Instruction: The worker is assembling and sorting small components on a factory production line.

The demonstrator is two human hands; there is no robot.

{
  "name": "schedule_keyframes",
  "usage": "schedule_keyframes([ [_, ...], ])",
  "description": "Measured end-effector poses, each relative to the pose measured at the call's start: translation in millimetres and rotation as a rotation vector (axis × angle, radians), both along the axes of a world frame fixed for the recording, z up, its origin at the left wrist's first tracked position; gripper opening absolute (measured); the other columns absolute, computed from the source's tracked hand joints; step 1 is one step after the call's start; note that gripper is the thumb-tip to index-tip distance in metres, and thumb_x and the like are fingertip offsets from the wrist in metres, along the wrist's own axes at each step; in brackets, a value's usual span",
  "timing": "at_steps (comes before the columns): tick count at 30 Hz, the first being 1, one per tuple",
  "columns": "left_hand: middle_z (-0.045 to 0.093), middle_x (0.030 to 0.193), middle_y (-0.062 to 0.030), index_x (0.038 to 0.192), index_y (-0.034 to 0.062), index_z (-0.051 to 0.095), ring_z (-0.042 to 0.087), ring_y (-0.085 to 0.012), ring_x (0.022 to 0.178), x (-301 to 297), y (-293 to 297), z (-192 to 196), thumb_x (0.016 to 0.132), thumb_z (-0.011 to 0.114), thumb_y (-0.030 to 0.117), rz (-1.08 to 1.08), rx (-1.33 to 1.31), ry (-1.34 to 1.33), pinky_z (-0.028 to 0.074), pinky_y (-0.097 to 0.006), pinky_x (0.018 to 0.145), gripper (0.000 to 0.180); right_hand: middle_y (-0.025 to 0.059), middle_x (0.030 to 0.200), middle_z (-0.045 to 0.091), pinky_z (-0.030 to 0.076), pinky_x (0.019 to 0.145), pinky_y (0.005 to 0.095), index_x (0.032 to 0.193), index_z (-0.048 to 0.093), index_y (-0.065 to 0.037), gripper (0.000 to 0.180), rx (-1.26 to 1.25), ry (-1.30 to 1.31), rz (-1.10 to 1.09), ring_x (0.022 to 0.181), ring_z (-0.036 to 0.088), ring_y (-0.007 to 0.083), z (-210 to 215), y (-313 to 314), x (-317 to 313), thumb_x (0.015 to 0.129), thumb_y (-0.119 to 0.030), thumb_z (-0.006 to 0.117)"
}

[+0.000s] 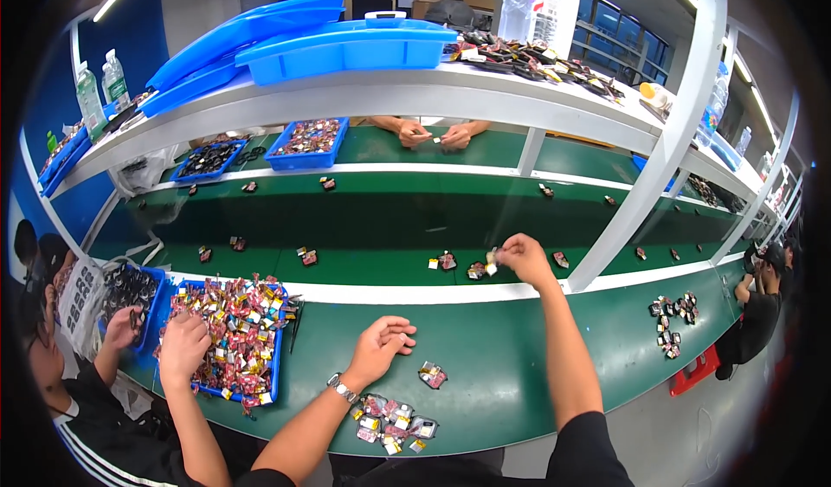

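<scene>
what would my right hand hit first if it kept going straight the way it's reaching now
Probably the small packet on the green belt, just left of what the right hand pinches; depth is unclear, so it may pass above it.

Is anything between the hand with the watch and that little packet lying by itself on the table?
Nothing visible. Bare green table lies between the left hand and the packet.

Bright overhead light — fisheye-bent edges
</scene>
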State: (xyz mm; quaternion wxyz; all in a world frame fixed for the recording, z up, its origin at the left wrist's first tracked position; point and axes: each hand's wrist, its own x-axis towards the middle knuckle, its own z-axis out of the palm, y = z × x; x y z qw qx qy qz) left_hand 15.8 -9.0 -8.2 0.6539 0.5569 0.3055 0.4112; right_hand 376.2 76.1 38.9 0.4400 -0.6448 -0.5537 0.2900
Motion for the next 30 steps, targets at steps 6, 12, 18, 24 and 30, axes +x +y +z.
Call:
schedule_keyframes([
  [6, 0.061, 0.117, -0.0164, 0.128, -0.0030, 0.047, 0.064, -0.0193, 0.097, 2.1, -6.0, 23.6, 0.098, 0.051, 0.013, -0.158, -0.153, -0.027, 0.055, -0.031, 0.085, 0.034, 0.0055, 0.081, 0.068, 0.052, 0.070, 0.0263, 0.095, 0.057, -0.001, 0.026, -0.120, -0.004, 0.600, 0.074, 0.063, 0.0116, 38.8, -96.0, -114.8, 0.077, -0.004, 0.076],
  [12, 0.059, 0.121, -0.0157, 0.134, -0.0024, 0.043, 0.063, -0.0194, 0.101, -2.2, -3.3, 16.8, 0.098, 0.050, 0.006, -0.277, -0.146, -0.016, 0.056, -0.032, 0.088, 0.038, 0.0095, 0.081, 0.066, 0.052, 0.071, 0.0319, 0.093, 0.058, -0.002, 0.025, -0.023, -0.123, 0.600, 0.078, 0.065, 0.0228, 20.8, -107.6, -148.2, 0.076, -0.008, 0.076],
  [18, 0.059, 0.121, -0.0153, 0.135, -0.0026, 0.042, 0.062, -0.0191, 0.105, -2.2, -4.6, 18.2, 0.097, 0.050, 0.001, -0.142, -0.209, -0.088, 0.055, -0.033, 0.092, 0.040, 0.0036, 0.102, 0.064, 0.053, 0.075, 0.0340, 0.100, 0.070, -0.012, 0.028, 0.510, -0.432, 0.423, 0.088, 0.062, 0.0227, 1.8, -118.0, -160.3, 0.073, -0.012, 0.077],
  [24, 0.059, 0.120, -0.0154, 0.133, -0.0022, 0.044, 0.062, -0.0196, 0.107, -4.3, -2.3, 20.7, 0.096, 0.048, -0.001, -0.133, -0.251, -0.131, 0.055, -0.033, 0.094, 0.037, 0.0048, 0.112, 0.061, 0.051, 0.084, 0.0360, 0.093, 0.068, -0.010, 0.014, 0.458, -0.339, 0.553, 0.101, 0.059, 0.0248, 0.0, -112.3, -157.1, 0.079, -0.011, 0.071],
  [30, 0.059, 0.117, -0.0160, 0.127, -0.0003, 0.043, 0.061, -0.0229, 0.109, -4.6, -0.3, 14.0, 0.095, 0.050, -0.001, -0.146, -0.258, -0.114, 0.053, -0.039, 0.096, 0.033, 0.0075, 0.122, 0.057, 0.047, 0.093, 0.0374, 0.089, 0.068, -0.008, 0.009, 0.347, -0.277, 0.559, 0.117, 0.051, 0.0268, 4.3, -110.2, -154.1, 0.081, -0.011, 0.070],
])
